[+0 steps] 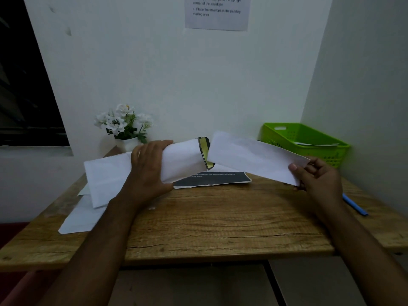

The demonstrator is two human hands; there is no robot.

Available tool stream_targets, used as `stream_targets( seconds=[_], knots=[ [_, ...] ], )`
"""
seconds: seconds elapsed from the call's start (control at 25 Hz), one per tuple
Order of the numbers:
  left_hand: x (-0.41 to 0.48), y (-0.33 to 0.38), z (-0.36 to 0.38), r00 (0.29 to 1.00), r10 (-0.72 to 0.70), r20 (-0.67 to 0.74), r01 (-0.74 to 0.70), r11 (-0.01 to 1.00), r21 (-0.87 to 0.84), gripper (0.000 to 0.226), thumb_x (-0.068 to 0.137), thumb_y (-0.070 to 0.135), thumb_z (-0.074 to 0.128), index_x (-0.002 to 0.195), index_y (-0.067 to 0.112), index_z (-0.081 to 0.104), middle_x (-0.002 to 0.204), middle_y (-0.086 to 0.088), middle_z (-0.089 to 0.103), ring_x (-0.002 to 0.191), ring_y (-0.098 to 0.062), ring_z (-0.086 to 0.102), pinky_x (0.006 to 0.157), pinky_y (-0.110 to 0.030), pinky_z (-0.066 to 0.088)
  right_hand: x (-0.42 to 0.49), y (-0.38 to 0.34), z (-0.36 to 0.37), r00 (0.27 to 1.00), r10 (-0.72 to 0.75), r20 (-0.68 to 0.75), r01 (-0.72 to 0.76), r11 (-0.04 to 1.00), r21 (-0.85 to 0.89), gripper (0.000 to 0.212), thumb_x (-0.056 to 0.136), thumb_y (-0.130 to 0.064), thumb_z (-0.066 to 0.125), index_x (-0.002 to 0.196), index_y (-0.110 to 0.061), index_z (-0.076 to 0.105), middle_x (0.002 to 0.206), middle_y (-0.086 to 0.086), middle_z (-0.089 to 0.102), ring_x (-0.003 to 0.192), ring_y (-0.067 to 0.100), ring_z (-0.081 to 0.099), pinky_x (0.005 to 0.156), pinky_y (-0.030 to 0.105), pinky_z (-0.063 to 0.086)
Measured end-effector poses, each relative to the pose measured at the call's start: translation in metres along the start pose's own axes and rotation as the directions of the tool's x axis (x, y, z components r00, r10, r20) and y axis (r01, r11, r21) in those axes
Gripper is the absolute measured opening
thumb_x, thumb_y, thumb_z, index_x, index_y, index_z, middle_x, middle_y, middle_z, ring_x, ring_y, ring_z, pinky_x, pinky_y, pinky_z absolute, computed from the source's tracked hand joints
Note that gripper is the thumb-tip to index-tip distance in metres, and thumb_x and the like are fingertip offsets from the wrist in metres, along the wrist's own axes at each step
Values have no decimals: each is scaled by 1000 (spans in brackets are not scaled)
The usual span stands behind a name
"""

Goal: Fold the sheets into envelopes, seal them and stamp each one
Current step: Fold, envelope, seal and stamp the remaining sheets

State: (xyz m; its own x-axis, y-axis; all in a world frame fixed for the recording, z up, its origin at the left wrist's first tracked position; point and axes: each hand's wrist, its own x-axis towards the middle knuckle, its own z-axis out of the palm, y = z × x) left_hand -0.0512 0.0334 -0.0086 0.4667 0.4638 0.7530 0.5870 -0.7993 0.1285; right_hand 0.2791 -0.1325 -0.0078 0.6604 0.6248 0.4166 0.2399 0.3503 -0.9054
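My left hand (148,167) grips a white envelope (183,160) held above the table, its mouth with a dark and yellow-lined edge (204,152) facing right. My right hand (315,175) pinches the right end of a folded white sheet (254,156), whose left end meets the envelope's mouth. Several more white sheets and envelopes (103,180) lie stacked at the table's left, partly hidden by my left forearm.
A dark printed card (220,178) lies on the wooden table (220,221) under the envelope. A green plastic basket (309,140) with paper inside stands at the back right. A blue pen (355,205) lies at the right edge. White flowers in a pot (124,127) stand at the back left.
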Motion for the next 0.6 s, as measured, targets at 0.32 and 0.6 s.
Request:
stream_targets(
  seconds=[0.32,0.6],
  knots=[
    [-3,2,3,997,16,73,-14,999,-40,91,56,39,76,134,24,31,130,-2,41,121,-18,36,107,-42,24,-4,-3,3,999,-44,28,44,999,-25,29,82,1,69,86,-24,56,60,-17,67,57,-4,63,41,20,52],
    [-2,5,3,990,47,131,-47,999,-7,94,56,36,77,137,24,29,132,2,38,124,-17,34,109,-45,23,-6,-3,3,997,-60,55,62,997,-37,28,80,1,71,85,-25,62,69,-18,73,62,-3,65,40,19,50]
  ],
)
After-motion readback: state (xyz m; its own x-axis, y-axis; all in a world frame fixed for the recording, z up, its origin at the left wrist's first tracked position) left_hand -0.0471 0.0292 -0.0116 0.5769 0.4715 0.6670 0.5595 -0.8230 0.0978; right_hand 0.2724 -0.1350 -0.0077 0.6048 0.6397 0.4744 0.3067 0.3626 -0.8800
